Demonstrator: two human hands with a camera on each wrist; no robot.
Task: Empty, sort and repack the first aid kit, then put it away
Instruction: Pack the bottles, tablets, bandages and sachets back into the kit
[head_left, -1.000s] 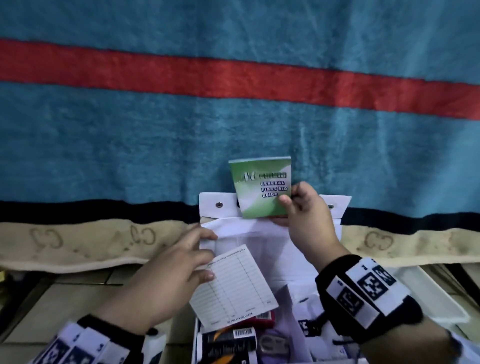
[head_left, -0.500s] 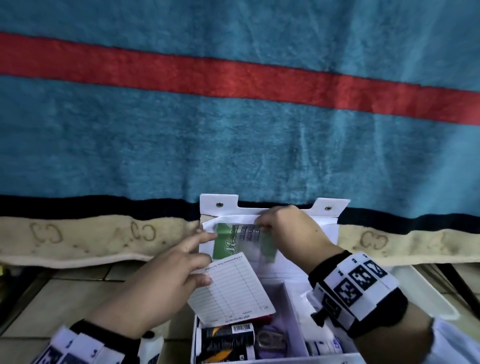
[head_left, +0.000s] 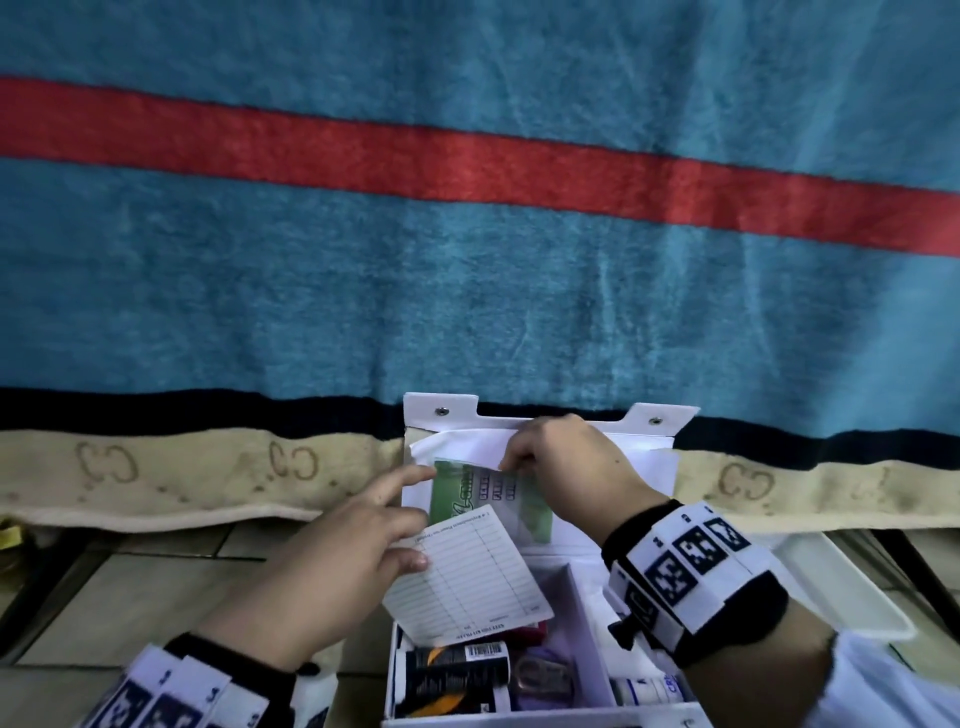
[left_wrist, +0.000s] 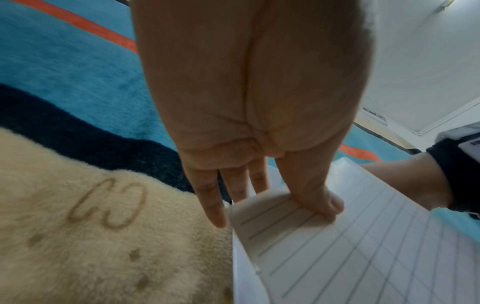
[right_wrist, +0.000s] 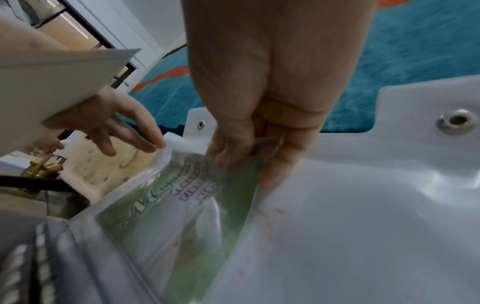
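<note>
Green first aid guide (head_left: 491, 496) now sits down inside the clear lid pocket (head_left: 467, 452) of the open kit (head_left: 587, 597); a second ago it was held above it. So repacking is underway. Right hand (head_left: 563, 467) pinches its top edge. Left hand (head_left: 332, 566) pinches one lined card (head_left: 467, 577), forefinger on pocket. One guide, one card.

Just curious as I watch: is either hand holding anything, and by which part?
Left hand pinches the lined card at its edge. Right hand pinches the green booklet by its top edge.
</note>
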